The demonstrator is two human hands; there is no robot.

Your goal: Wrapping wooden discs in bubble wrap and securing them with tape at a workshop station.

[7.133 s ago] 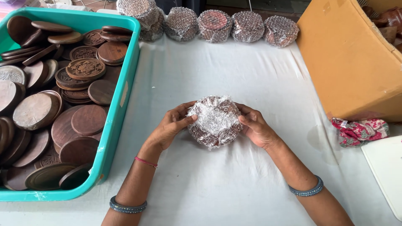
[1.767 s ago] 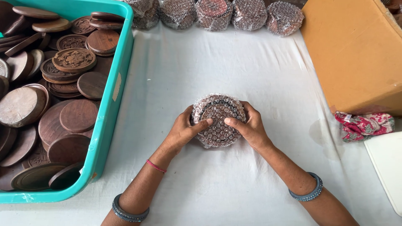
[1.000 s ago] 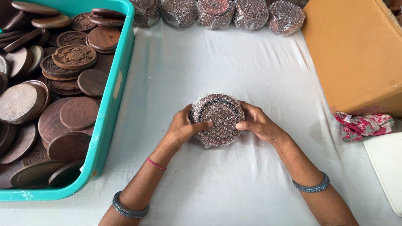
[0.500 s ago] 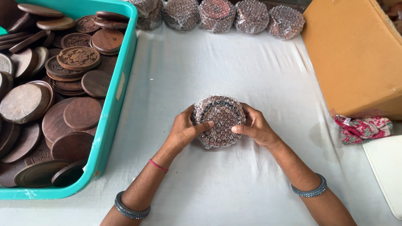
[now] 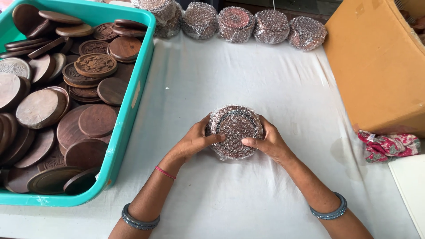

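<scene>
Round stack wrapped in bubble wrap [image 5: 235, 131] found at centre of white table cover [image 5: 248, 84], resting on the cloth and clasped from both sides. Left hand [image 5: 193, 142] closed against the stack's left edge, thumb laid over the top face. Right hand [image 5: 268, 142] closed against the right edge, thumb likewise pressed across the lower part of the top; remaining fingers of both hands curled behind and beneath the bundle (fingertips mostly hidden). Brown disc visible through the wrap, pattern not legible. Dark bangles noted on both forearms, thin red thread on the left wrist. Teal plastic tub [image 5: 131, 110] positioned to the left, well apart from the hands, filled with loose round wooden discs [image 5: 93, 119], some plain, some carved [image 5: 95, 64], lying flat, stacked and leaning. 5 further bubble-wrapped bundles [image 5: 235, 24] lined up in a row along the far edge of the table, touching or nearly touching one another. Brown cardboard box [image 5: 376, 66] standing at the right, with a crumpled red floral cloth [image 5: 389, 144] lying at its near corner. Pale flat surface visible at lower right, kind not determinable
</scene>
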